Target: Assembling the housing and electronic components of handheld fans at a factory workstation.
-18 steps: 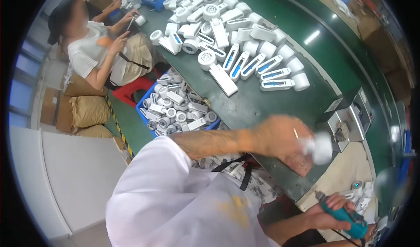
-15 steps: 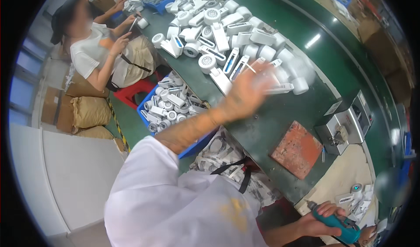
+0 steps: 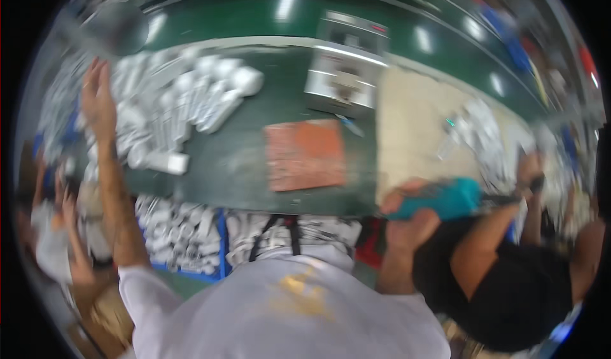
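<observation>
We hold a teal power screwdriver (image 3: 445, 200) in our right hand (image 3: 407, 222), the fingers (image 3: 398, 200) wrapped tight around its grip, its body sticking out past the knuckles toward a co-worker in a black shirt (image 3: 509, 282) just beside it. Earlier this tool sat low at the right rim of the view; now it shows higher and nearer the middle, just off the near edge of the green table (image 3: 242, 161). Our left hand (image 3: 98, 101) is stretched far out to the left with the fingers (image 3: 92, 79) apart and straight, holding nothing that we can make out; half a second ago it was over the middle of the white parts, now it lies at the left edge of the pile of white plastic tubes (image 3: 184, 107), which spreads away from the fingertips to the right. The picture is blurred, so we cannot tell whether the fingertips touch a tube. Farther right from that pile lies a reddish-brown pad (image 3: 305, 155), and beyond it a grey metal fixture (image 3: 347, 72). Below the left forearm stands a blue bin (image 3: 219, 244) of white parts. The view has swung, so the table now runs across the top.
</observation>
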The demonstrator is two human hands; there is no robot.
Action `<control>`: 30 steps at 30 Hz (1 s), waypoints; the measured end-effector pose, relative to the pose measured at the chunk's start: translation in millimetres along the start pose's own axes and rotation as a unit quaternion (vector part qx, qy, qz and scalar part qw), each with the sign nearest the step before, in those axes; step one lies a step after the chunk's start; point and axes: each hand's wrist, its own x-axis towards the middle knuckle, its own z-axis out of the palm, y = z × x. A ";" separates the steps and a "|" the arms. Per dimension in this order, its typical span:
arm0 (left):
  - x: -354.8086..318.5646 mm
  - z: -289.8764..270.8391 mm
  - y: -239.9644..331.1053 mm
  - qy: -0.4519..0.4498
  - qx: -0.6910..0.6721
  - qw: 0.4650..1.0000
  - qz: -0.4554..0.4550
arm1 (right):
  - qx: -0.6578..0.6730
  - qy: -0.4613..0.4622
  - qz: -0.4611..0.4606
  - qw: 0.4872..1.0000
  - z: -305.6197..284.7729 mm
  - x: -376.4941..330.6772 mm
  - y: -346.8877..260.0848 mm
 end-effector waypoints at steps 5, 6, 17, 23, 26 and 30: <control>-85.6 113.2 298.6 -0.331 -0.256 0.908 0.014 | -0.026 -0.014 0.010 1.000 0.2 -6.2 -17.8; -111.9 146.5 328.1 -0.372 -0.344 0.862 0.021 | -0.039 -0.027 0.021 0.999 -4.4 -7.7 -21.0; -273.7 358.3 524.1 -0.500 -0.215 0.831 0.119 | -0.079 0.011 0.024 0.996 -22.8 -24.9 -52.4; -251.6 305.4 470.8 -0.478 -0.256 0.831 0.122 | -0.053 0.035 -0.026 0.998 -54.3 -19.9 -44.2; -228.9 250.7 411.4 -0.417 -0.311 0.840 0.157 | -0.059 0.078 -0.064 0.993 -33.6 -1.6 -40.0; -204.2 180.0 347.7 -0.461 -0.240 0.838 0.168 | -0.091 -0.008 -0.033 0.995 -29.6 19.4 -28.0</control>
